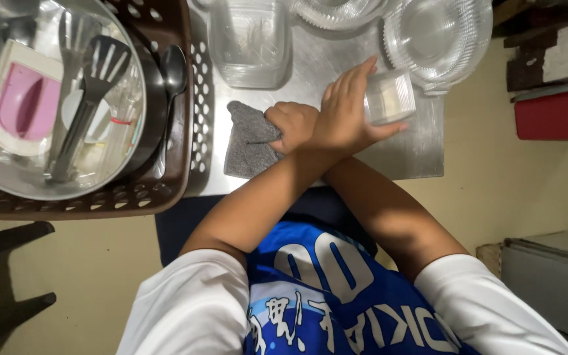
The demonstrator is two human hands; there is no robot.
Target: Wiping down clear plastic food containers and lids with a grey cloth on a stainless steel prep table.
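Clutter crowds the steel worktop (415,154) on three sides of the hands. At the left a brown slotted basket (185,141) overhangs the edge; it holds a metal bowl (8,177) filled with a black slotted spatula (96,72), a pink and white lidded box (21,98) and other utensils, and a dark spoon (173,72) lies on the bowl's rim. Toward the far edge stands a clear square container (250,43), with a clear ridged lid (336,13) just beside it and a large clear ridged bowl (438,39) at the far right. A red box (557,112) sits off the worktop to the right. The forearms cross over the near edge, so each hand works on the opposite side. A grey cloth (248,141) lies flat on the worktop between the basket and the hands; the right hand (294,125) is balled into a fist on the cloth's right edge, bunching it there. A small clear square tub (390,97) stands just in front of the ridged bowl, touching or nearly touching it. The left hand (346,112) lies over the right wrist, fingers straight and close together, thumb stretched out to the right; its fingers rest against the tub's left side and its thumb reaches under the near side. Whether it truly grips the tub cannot be told.
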